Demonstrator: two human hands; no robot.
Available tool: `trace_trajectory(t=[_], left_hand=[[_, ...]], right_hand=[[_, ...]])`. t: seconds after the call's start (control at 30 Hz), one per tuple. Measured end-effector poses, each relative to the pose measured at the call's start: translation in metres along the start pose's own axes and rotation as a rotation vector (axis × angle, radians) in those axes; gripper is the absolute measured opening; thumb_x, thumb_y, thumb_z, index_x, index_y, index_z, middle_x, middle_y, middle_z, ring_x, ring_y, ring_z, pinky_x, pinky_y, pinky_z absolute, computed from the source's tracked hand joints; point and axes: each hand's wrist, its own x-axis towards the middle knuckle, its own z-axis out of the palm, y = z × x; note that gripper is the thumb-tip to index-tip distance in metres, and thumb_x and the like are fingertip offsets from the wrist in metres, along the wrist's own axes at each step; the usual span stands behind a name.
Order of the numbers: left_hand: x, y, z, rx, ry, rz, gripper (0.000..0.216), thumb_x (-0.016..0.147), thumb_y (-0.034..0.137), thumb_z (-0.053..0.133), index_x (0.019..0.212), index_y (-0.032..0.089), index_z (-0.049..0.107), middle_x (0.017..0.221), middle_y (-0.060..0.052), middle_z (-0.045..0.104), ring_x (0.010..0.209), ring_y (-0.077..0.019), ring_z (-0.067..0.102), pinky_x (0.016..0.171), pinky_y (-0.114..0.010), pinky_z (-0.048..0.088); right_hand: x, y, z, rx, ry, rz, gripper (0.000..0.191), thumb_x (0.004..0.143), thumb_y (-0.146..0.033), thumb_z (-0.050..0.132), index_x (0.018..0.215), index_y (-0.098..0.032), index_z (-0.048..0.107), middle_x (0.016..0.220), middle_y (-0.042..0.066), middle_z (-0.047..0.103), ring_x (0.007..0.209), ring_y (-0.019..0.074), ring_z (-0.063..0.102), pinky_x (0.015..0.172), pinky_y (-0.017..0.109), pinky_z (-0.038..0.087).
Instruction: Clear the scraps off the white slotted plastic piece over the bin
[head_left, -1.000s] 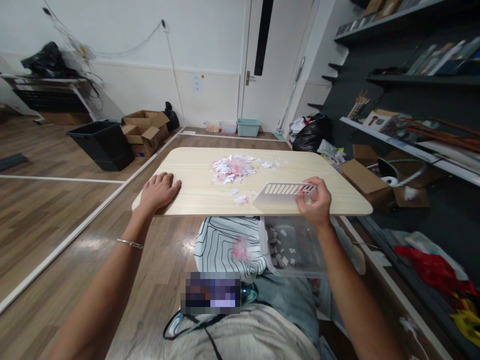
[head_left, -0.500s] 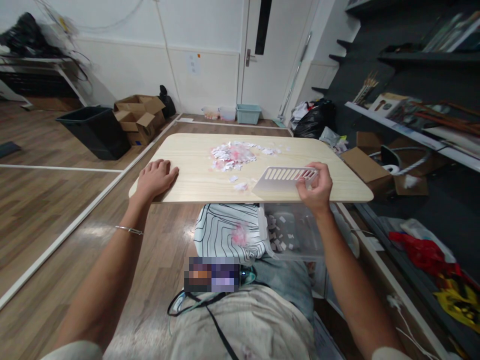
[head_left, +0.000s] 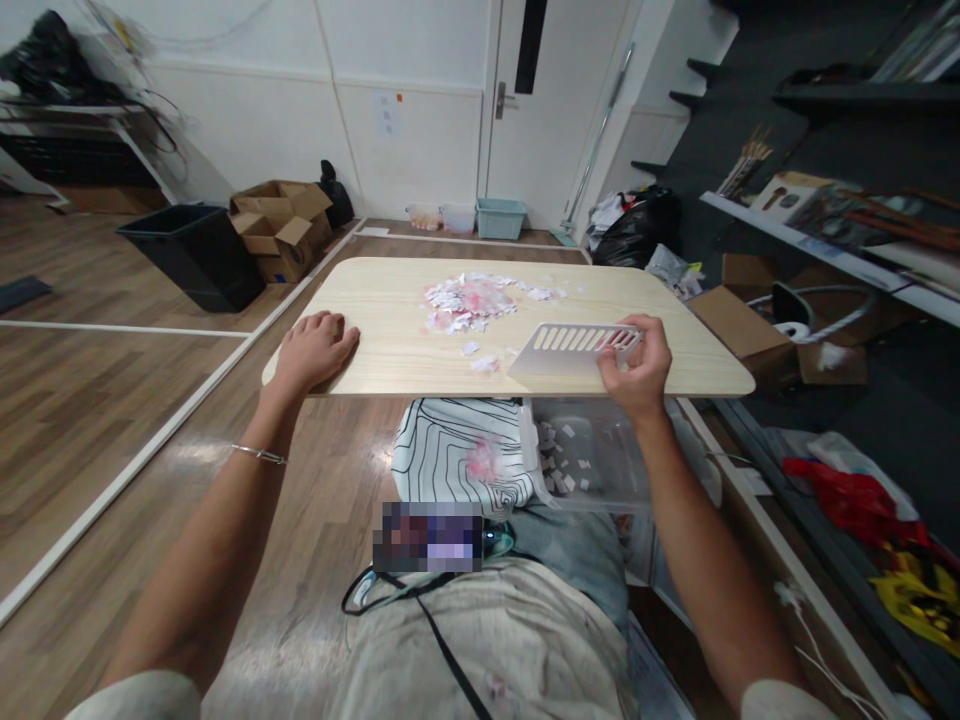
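My left hand [head_left: 313, 350] lies flat with fingers spread on the near left part of the pale wooden table [head_left: 390, 300]. My right hand [head_left: 636, 362] grips the right end of a white slotted plastic scraper [head_left: 570, 347] that rests on the table near its front edge. A heap of white and pink paper scraps [head_left: 474, 299] lies in the table's middle, beyond the scraper. A few loose scraps [head_left: 480, 359] sit just left of the scraper's blade. Under the front edge stands a clear plastic bin [head_left: 592, 462] holding several paper scraps.
A striped cloth bag [head_left: 457, 455] lies under the table beside the bin. A black crate [head_left: 196, 252] and open cardboard boxes [head_left: 281, 228] stand on the floor at left. Shelves [head_left: 832, 240] and more boxes [head_left: 742, 325] line the right. A closed door [head_left: 540, 110] is behind.
Both hands keep their places on the table and the scraper stays put. Only the view has shifted slightly with my head.
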Motion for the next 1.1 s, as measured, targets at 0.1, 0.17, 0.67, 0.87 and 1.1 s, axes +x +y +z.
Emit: trace_trajectory(t=[0.1,0.17,0.67,0.87,1.1], left_hand=[[-0.014,0.003,-0.004,-0.08,0.02,0.012,0.052,0.111,0.053,0.047,0.133,0.02,0.08,0.153,-0.024,0.079,0.147,-0.0427,0.071,0.129,-0.059,0.055],[-0.036,0.005,-0.006,-0.153,0.045,0.003,0.052,0.112,0.055,0.049,0.134,0.021,0.081,0.149,-0.022,0.081,0.142,-0.0407,0.075,0.124,-0.056,0.059],[-0.081,0.003,-0.014,-0.031,-0.123,-0.054,0.083,0.117,0.059,0.033,0.185,0.019,0.056,0.197,-0.021,0.047,0.184,-0.0446,0.04,0.146,-0.07,0.036],[-0.037,0.011,-0.011,0.012,-0.172,-0.089,0.09,0.114,0.067,0.033,0.187,0.018,0.053,0.199,-0.025,0.042,0.184,-0.051,0.038,0.142,-0.079,0.035],[-0.011,0.02,-0.007,0.022,-0.135,-0.101,0.092,0.112,0.076,0.031,0.181,0.022,0.06,0.196,-0.026,0.046,0.181,-0.0549,0.041,0.139,-0.085,0.035]], right_hand=[[0.0,-0.002,0.0,-0.009,0.01,0.013,0.043,0.076,-0.029,0.084,0.116,-0.027,0.066,0.097,0.001,0.061,0.082,0.0239,0.064,0.08,0.044,0.067],[0.0,-0.003,0.0,-0.009,0.014,0.018,0.044,0.076,-0.029,0.084,0.116,-0.027,0.066,0.097,0.001,0.061,0.082,0.0239,0.064,0.08,0.044,0.067],[0.004,-0.015,0.002,-0.017,0.022,-0.02,0.041,0.07,-0.028,0.079,0.106,-0.029,0.06,0.091,-0.001,0.057,0.075,0.0207,0.056,0.069,0.038,0.058],[0.004,-0.025,0.003,-0.035,0.016,-0.033,0.04,0.068,-0.026,0.079,0.103,-0.029,0.059,0.088,-0.002,0.055,0.073,0.0204,0.053,0.068,0.038,0.057],[0.002,-0.031,0.004,-0.057,0.007,-0.068,0.038,0.068,-0.024,0.077,0.103,-0.029,0.061,0.087,-0.002,0.056,0.072,0.0211,0.053,0.066,0.039,0.056]])
